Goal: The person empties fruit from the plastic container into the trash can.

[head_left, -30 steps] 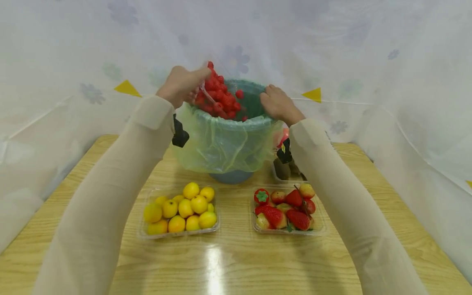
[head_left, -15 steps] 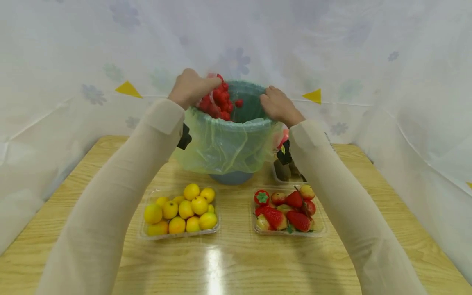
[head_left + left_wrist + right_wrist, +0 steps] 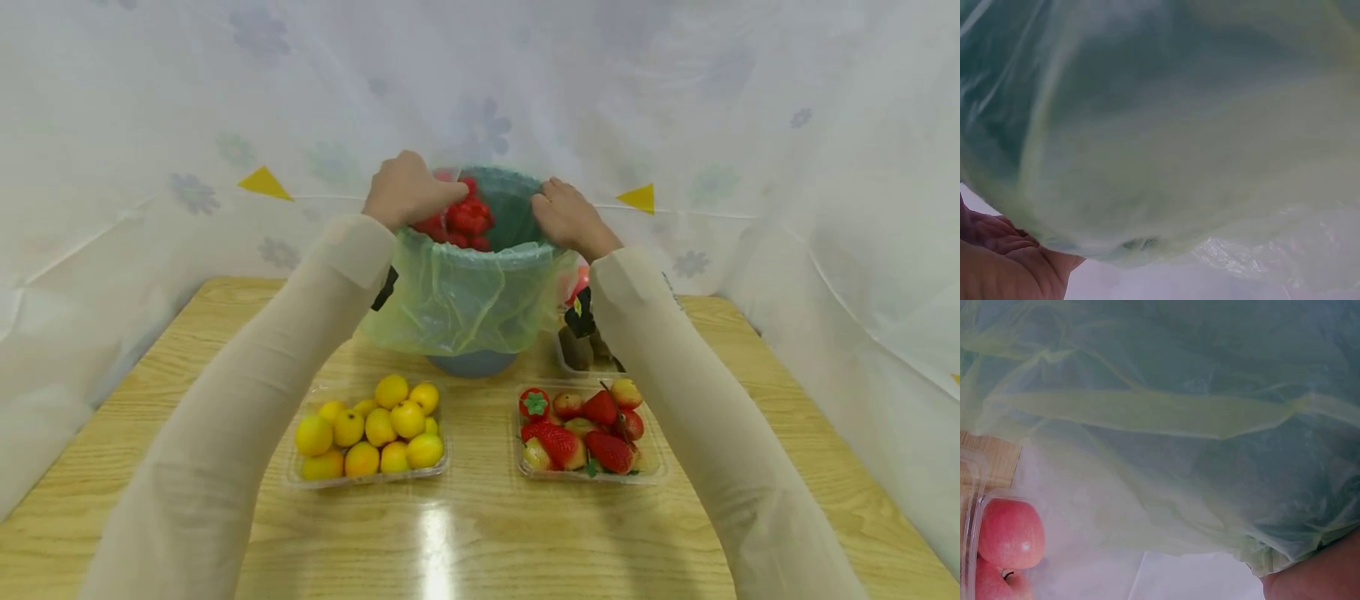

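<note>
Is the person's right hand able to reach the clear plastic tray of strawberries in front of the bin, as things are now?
Probably yes. The right hand rests on the rim of the green-lined bin, and the clear plastic tray of strawberries lies uncovered just below that forearm with nothing between.

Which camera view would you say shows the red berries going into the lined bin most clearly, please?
The head view: the red berries sit in plain sight at the bin's mouth, under the left hand, with the right hand on the rim. The two wrist views show only the green bin liner up close, no berries.
</note>
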